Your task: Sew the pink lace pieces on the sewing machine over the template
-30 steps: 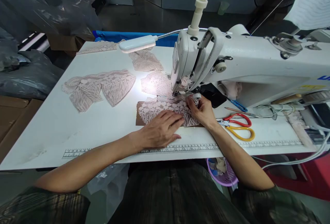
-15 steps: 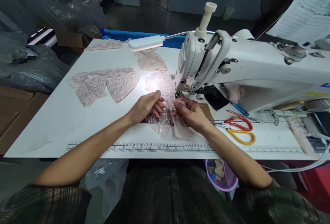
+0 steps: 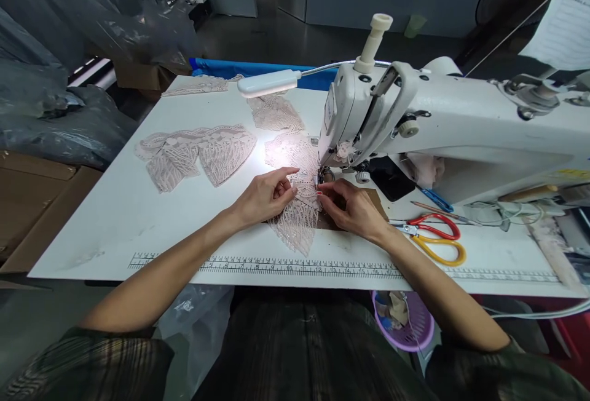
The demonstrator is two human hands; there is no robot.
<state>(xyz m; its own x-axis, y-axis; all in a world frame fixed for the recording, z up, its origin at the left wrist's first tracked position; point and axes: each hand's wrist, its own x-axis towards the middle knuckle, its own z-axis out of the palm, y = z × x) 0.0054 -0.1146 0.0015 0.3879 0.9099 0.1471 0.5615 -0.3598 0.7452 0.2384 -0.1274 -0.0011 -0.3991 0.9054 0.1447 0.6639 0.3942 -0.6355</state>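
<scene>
A pale pink lace piece (image 3: 297, 226) lies under the sewing machine's presser foot (image 3: 317, 181) and hangs towards me over the table. My right hand (image 3: 354, 207) pinches the lace's right edge between thumb and fingertips, just in front of the foot. On the left side, my left hand (image 3: 263, 197) rests at the lace's edge, index finger and thumb stretched apart and the other fingers curled; nothing shows in its grip. The sewing machine (image 3: 396, 112) stands behind my right hand. A lamp (image 3: 268, 83) lights the lace beyond the foot.
Another lace piece (image 3: 225, 152) lies on the left of the white table (image 3: 92, 229), with more lace (image 3: 276, 113) behind. Scissors (image 3: 437, 238) with red and yellow handles and a dark phone (image 3: 391, 178) lie at right. A purple basket (image 3: 417, 333) stands below the table edge.
My right hand has lowered the thin sheer fabric it was lifting and now pinches the lace by the foot. My left index finger has straightened. The view has shifted slightly.
</scene>
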